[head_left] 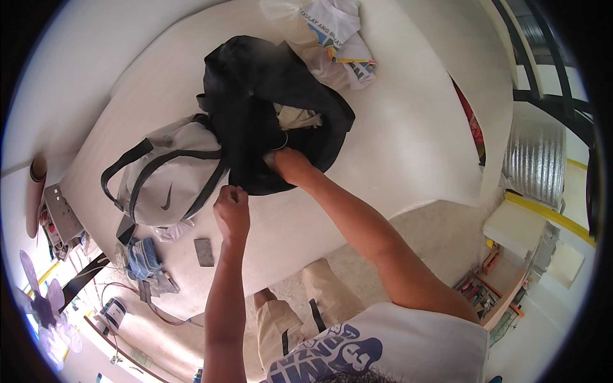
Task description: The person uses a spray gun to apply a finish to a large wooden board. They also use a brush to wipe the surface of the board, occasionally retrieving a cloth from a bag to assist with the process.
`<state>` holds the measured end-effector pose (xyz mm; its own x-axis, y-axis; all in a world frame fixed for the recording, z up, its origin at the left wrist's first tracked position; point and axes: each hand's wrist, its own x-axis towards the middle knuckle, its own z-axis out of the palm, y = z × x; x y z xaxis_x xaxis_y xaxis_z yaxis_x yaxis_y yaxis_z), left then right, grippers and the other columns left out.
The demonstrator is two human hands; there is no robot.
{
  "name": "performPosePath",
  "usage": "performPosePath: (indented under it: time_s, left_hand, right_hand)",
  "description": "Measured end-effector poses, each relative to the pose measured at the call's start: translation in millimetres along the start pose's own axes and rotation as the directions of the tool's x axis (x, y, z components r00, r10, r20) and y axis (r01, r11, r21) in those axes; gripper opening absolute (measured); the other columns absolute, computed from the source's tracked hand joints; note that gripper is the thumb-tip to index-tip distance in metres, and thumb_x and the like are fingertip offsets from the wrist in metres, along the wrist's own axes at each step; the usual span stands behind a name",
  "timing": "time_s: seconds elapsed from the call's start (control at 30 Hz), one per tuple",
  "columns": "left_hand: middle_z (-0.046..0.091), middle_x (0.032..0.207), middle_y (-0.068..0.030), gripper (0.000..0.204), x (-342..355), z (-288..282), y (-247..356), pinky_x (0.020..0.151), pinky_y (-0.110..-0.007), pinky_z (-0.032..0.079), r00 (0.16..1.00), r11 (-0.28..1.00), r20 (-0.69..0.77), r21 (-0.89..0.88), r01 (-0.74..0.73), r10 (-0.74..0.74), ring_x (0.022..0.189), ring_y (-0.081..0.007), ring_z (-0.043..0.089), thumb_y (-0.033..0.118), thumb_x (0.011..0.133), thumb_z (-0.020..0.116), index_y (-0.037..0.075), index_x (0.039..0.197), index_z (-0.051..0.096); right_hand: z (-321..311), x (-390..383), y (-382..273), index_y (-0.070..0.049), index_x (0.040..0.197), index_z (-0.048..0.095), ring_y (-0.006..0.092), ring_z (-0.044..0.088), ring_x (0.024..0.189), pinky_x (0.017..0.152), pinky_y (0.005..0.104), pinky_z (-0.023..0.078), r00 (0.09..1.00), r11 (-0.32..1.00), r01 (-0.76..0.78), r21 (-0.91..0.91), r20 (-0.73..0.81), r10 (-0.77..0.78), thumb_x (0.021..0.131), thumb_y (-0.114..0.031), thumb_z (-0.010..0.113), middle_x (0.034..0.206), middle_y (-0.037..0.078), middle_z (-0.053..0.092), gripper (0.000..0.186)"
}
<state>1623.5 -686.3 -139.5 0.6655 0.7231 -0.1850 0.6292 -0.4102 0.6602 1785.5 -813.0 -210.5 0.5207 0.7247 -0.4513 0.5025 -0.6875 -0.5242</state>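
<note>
"So, where was the black bag (239, 83)?"

"On the white tabletop (396, 147), in front of the person, its mouth gaping toward the right hand (290, 167). Pale cloth (297, 117) showed inside, near the far side of the opening."

"And what was that right hand doing?"

"It reached over the near rim into the opening. The fingers were mostly hidden, so I couldn't tell whether they grasped anything."

"What about the left hand (232, 203)?"

"Clenched, fingers curled in, right by the near left corner of the same bag. Whether any fabric was caught in it, I couldn't make out."

"Was there another bag?"

"Yes, a light grey bag (175, 182) with dark straps, lying just left of the black one and touching it. Some clear plastic (174, 231) stuck out at its near edge."

"Anything nearer the person?"

"A dark flat rectangle (204, 253) lay left of the left forearm, and farther left sat a bundle of blue striped cloth (144, 256)."

"And beyond the black bag?"

"A crumpled white plastic bag (341, 29) with coloured printing, close to its far right side. Well off to the right, below the tabletop, stood an open box of tools (488, 290)."
</note>
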Motion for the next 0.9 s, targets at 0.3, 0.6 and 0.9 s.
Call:
performPosePath:
  time_s: [0.3, 0.6, 0.9]
  left_hand:
    - [0.061, 0.096, -0.015, 0.018, -8, 19, 14, 0.074, -0.043, 0.052, 0.986, 0.991, -0.105, -0.02, -0.135, 0.132, 0.089, -0.0349, 0.065, 0.003, 0.086, 0.066, 0.006, 0.103, 0.061]
    - [0.067, 0.121, -0.0148, 0.036, 4, 19, 17, 0.092, -0.046, 0.053, 0.821, 0.934, 0.526, 0.127, -0.334, 0.222, 0.109, -0.0365, 0.065, 0.0, 0.084, 0.056, 0.005, 0.118, 0.067]
    - [0.064, 0.097, -0.0214, 0.019, 8, -4, -12, 0.082, -0.046, 0.053, 0.856, 0.931, 0.365, -0.155, -0.332, 0.366, 0.095, -0.0405, 0.064, -0.006, 0.082, 0.058, -0.002, 0.098, 0.068]
  right_hand:
    - [17, -9, 6, -0.003, 0.094, 0.073, 0.0376, 0.071, 0.093, 0.081, 0.0466, 0.056, 1.0, 0.996, 0.01, -0.088, -0.014, -0.012, 0.087, -0.008, 0.058, 0.099, 0.022, 0.072, 0.017]
    - [-69, -45, -4, 0.001, 0.094, 0.058, 0.0457, 0.065, 0.088, 0.076, 0.0521, 0.053, 0.971, 0.975, 0.115, 0.191, -0.227, -0.071, 0.087, -0.004, 0.06, 0.089, 0.026, 0.066, 0.009]
    - [-52, -187, -58, -0.001, 0.104, 0.056, 0.0445, 0.064, 0.094, 0.078, 0.0499, 0.051, 0.971, 0.837, 0.213, 0.503, -0.017, -0.237, 0.08, 0.003, 0.063, 0.097, 0.022, 0.066, 0.026]
